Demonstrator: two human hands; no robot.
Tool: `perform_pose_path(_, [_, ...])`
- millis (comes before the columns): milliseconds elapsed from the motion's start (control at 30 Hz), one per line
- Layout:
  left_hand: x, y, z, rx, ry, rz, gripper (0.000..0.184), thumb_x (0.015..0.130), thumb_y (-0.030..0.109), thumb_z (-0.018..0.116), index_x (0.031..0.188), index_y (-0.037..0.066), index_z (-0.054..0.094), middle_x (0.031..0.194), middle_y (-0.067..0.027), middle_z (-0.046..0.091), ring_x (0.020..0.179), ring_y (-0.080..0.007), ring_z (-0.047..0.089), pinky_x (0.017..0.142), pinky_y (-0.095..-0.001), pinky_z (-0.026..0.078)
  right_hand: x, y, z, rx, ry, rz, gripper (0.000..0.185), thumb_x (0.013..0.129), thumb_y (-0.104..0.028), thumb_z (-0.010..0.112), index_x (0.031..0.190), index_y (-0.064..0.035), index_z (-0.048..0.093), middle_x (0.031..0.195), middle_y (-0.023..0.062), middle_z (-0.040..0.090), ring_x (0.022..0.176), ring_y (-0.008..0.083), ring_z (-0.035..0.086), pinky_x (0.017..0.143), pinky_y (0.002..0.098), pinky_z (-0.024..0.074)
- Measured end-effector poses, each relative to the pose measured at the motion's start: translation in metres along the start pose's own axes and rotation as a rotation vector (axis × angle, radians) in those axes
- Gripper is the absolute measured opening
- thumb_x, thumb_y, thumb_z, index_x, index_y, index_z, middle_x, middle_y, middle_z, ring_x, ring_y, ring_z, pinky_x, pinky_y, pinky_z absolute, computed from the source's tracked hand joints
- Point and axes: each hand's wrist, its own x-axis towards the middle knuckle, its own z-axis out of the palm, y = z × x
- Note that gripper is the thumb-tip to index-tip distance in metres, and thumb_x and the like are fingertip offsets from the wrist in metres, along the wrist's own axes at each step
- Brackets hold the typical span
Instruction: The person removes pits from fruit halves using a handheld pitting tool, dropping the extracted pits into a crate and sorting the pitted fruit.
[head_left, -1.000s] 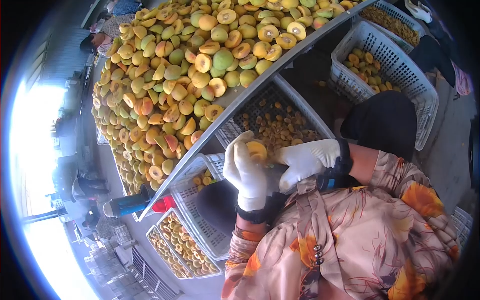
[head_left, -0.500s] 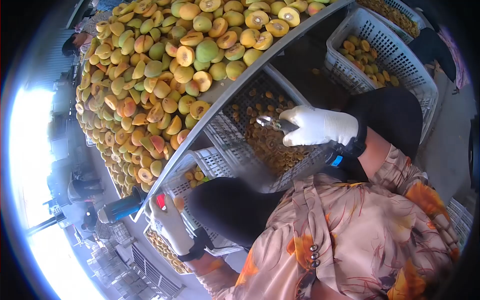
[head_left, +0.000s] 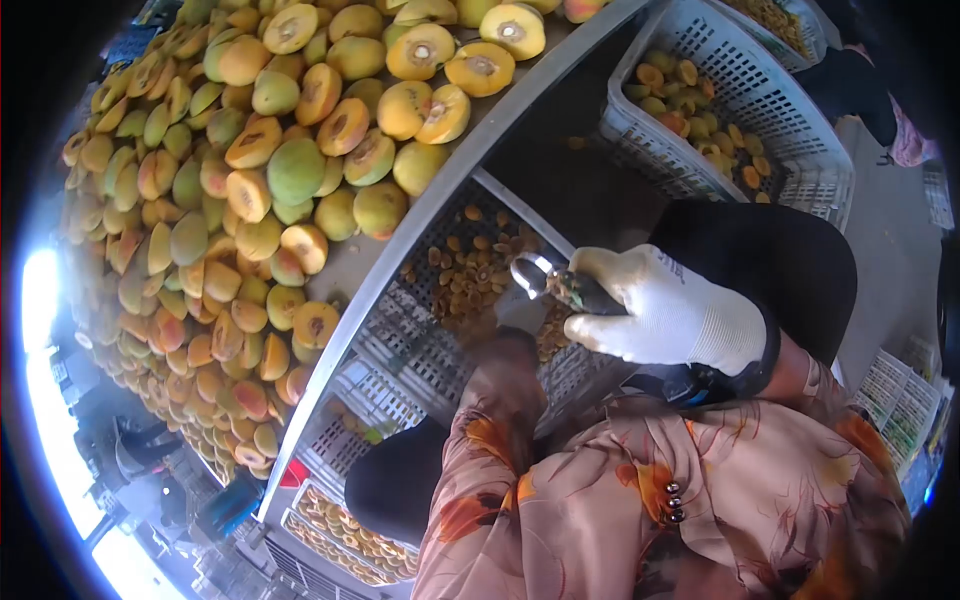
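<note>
Right fingers [head_left: 598, 330] closed round tool [head_left: 563, 287], left fingers' [head_left: 518, 310] hold unclear, fruit [head_left: 258, 238] beyond table rim [head_left: 432, 207]

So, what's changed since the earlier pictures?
The left hand has swung rightward from the person's left side to the crate of small brown pieces. The fruit half it held a second ago is no longer visible; blur hides whether it holds anything. The camera's view has shifted too. The right hand has kept the metal-tipped tool since half a second ago, and the fruit pile still covers much of the table.
</note>
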Motion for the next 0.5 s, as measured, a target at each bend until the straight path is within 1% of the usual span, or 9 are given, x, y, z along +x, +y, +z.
perform_pose_path(100, [-0.004, -0.009, 0.025, -0.224, 0.176, 0.061, 0.037, 0.091, 0.038, 0.064, 0.117, 0.011, 0.068, 0.121, -0.0112, 0.069, 0.101, -0.0295, 0.070, 0.085, -0.0436, 0.057, 0.007, 0.015, 0.006, 0.024, 0.072, -0.012, 0.026, 0.086, -0.020, 0.074, 0.104, -0.0042, 0.062, 0.071, 0.0158, 0.065, 0.070, 0.0334, 0.070, 0.065, 0.0381, 0.0511])
perform_pose_path(133, [-0.001, -0.008, 0.013, 0.279, 0.152, 0.183, 0.037, 0.091, 0.037, 0.064, 0.117, 0.011, 0.068, 0.120, -0.0112, 0.069, 0.098, -0.0297, 0.071, 0.083, -0.0431, 0.057, 0.010, 0.017, 0.008, 0.011, 0.107, -0.012, 0.026, 0.086, -0.020, 0.074, 0.104, -0.0043, 0.062, 0.071, 0.0160, 0.064, 0.070, 0.0341, 0.069, 0.065, 0.0385, 0.0508])
perform_pose_path(233, [-0.010, 0.012, -0.027, 0.238, -0.029, 0.003, 0.034, 0.091, 0.034, 0.063, 0.116, 0.012, 0.068, 0.116, -0.0111, 0.070, 0.098, -0.0302, 0.070, 0.083, -0.0442, 0.057, 0.016, 0.015, 0.012, -0.005, 0.149, -0.004, 0.026, 0.087, -0.021, 0.074, 0.102, -0.0043, 0.061, 0.071, 0.0166, 0.064, 0.069, 0.0356, 0.068, 0.064, 0.0395, 0.0499])
perform_pose_path(333, [-0.020, 0.006, -0.036, 0.088, -0.033, 0.028, 0.030, 0.091, 0.031, 0.063, 0.113, 0.012, 0.069, 0.112, -0.0136, 0.069, 0.100, -0.0313, 0.069, 0.083, -0.0458, 0.057, 0.017, 0.018, 0.016, -0.033, 0.179, -0.050, 0.028, 0.087, -0.023, 0.074, 0.100, -0.0023, 0.060, 0.073, 0.0192, 0.063, 0.071, 0.0377, 0.067, 0.064, 0.0409, 0.0484])
perform_pose_path(367, [-0.028, 0.001, -0.034, -0.011, 0.040, -0.140, 0.037, 0.089, 0.033, 0.067, 0.117, 0.010, 0.065, 0.116, -0.0193, 0.066, 0.102, -0.0380, 0.068, 0.085, -0.0465, 0.056, 0.017, 0.019, 0.018, -0.058, 0.182, -0.068, 0.029, 0.087, -0.023, 0.074, 0.099, -0.0017, 0.060, 0.073, 0.0197, 0.063, 0.071, 0.0380, 0.066, 0.064, 0.0410, 0.0482])
perform_pose_path(400, [-0.030, -0.006, -0.032, -0.251, 0.130, -0.054, 0.041, 0.088, 0.034, 0.068, 0.119, 0.009, 0.063, 0.116, -0.0202, 0.064, 0.100, -0.0391, 0.067, 0.084, -0.0468, 0.056, 0.015, 0.019, 0.019, -0.079, 0.186, -0.088, 0.029, 0.087, -0.024, 0.074, 0.099, -0.0011, 0.059, 0.074, 0.0202, 0.062, 0.071, 0.0382, 0.066, 0.064, 0.0411, 0.0480])
perform_pose_path(433, [-0.038, 0.005, -0.056, -0.485, 0.223, 0.041, 0.045, 0.087, 0.036, 0.069, 0.121, 0.008, 0.061, 0.117, -0.0211, 0.063, 0.098, -0.0401, 0.067, 0.083, -0.0471, 0.057, 0.014, 0.019, 0.020, -0.067, 0.152, -0.071, 0.030, 0.088, -0.024, 0.073, 0.099, 0.0007, 0.060, 0.077, 0.0226, 0.063, 0.073, 0.0394, 0.066, 0.065, 0.0423, 0.0481])
perform_pose_path(467, [-0.049, 0.019, -0.078, -0.910, 0.113, -0.153, 0.050, 0.085, 0.036, 0.070, 0.124, 0.007, 0.057, 0.117, -0.0204, 0.062, 0.096, -0.0397, 0.067, 0.079, -0.0463, 0.057, 0.013, 0.023, 0.022, -0.100, 0.125, -0.067, 0.030, 0.088, -0.024, 0.072, 0.099, 0.0011, 0.060, 0.078, 0.0232, 0.063, 0.074, 0.0399, 0.066, 0.066, 0.0431, 0.0484])
perform_pose_path(500, [-0.067, 0.054, -0.127, -1.325, 0.092, -0.399, 0.055, 0.083, 0.035, 0.070, 0.127, 0.006, 0.053, 0.117, -0.0197, 0.060, 0.094, -0.0393, 0.066, 0.076, -0.0455, 0.057, 0.015, 0.030, 0.026, -0.135, 0.101, -0.066, 0.030, 0.087, -0.024, 0.072, 0.099, 0.0015, 0.061, 0.079, 0.0239, 0.064, 0.075, 0.0405, 0.066, 0.066, 0.0438, 0.0486])
